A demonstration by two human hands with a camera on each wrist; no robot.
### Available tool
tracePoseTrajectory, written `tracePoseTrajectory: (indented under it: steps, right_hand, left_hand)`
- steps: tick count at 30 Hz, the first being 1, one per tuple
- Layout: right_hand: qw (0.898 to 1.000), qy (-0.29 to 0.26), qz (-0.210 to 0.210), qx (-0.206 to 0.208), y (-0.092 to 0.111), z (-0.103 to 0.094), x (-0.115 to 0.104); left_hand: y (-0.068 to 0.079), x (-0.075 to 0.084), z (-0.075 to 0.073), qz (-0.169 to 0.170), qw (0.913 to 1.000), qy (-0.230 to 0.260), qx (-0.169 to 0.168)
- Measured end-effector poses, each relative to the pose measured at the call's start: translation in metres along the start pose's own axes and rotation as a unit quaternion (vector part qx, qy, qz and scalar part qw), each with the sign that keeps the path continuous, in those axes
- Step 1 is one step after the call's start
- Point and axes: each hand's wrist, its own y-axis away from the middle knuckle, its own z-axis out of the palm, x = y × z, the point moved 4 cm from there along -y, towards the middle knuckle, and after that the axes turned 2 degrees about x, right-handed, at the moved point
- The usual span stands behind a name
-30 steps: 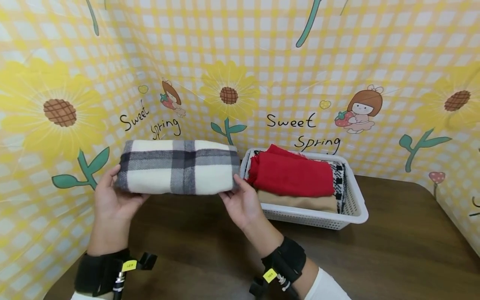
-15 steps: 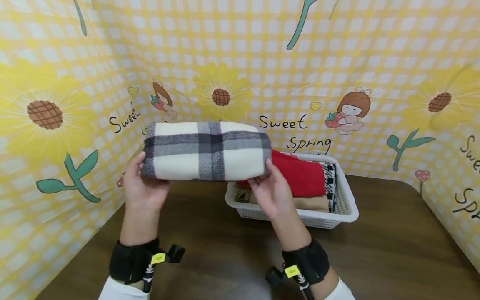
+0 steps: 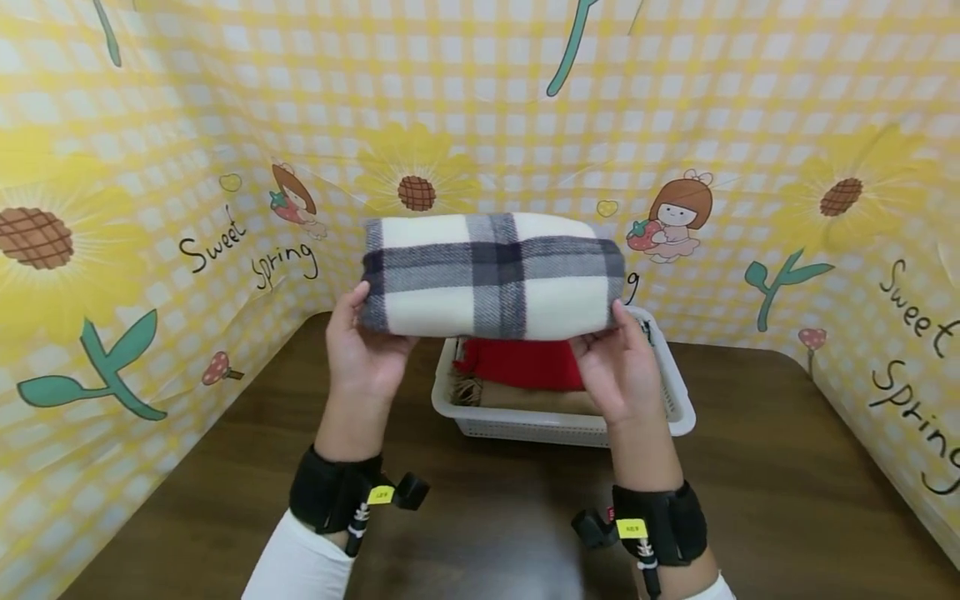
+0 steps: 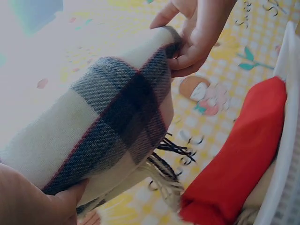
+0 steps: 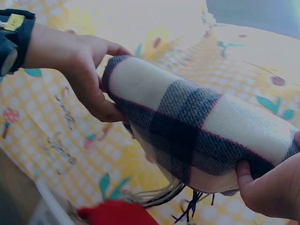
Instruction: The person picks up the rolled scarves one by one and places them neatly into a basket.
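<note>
A folded plaid scarf (image 3: 491, 279) in white, grey and dark blue is held up in the air, its long side facing across. My left hand (image 3: 367, 354) grips its left end, and my right hand (image 3: 624, 367) grips its right end. Fringe (image 4: 164, 176) hangs from the underside in the left wrist view. Beyond and below the scarf stands a white plastic basket (image 3: 525, 427). In it lie a folded red cloth (image 3: 517, 365) and a beige fringed cloth (image 3: 536, 397). The plaid scarf hides the back of the basket in the head view.
The basket sits on a dark brown wooden table (image 3: 480, 500), near the back. A yellow checked curtain (image 3: 480, 108) with sunflowers and printed words surrounds the table at the back and both sides. Both wrists wear black straps with small cameras.
Both hands have carried the plaid scarf to the right and upward. It was left of the basket and now overlaps it in the head view. The head view has turned slightly right.
</note>
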Motion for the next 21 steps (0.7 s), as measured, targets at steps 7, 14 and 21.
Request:
tracePoseTrajectory:
  steps: [7,14,21]
  right_hand:
    - [0.999,-0.032,-0.033,0.021,0.001,-0.027,-0.031]
    - [0.997,-0.006,-0.037,0.062,-0.002,-0.052,-0.047]
    - [0.984,0.094,-0.003,0.148,-0.004,-0.083,-0.053]
  left_hand:
    - [-0.014,-0.044,0.01,-0.029,0.9986,-0.04,-0.018]
    - [-0.03,-0.08,0.002,-0.071,0.9948,-0.072,-0.009]
    - [-0.044,-0.103,-0.023,-0.073,0.9786,-0.184,0.055]
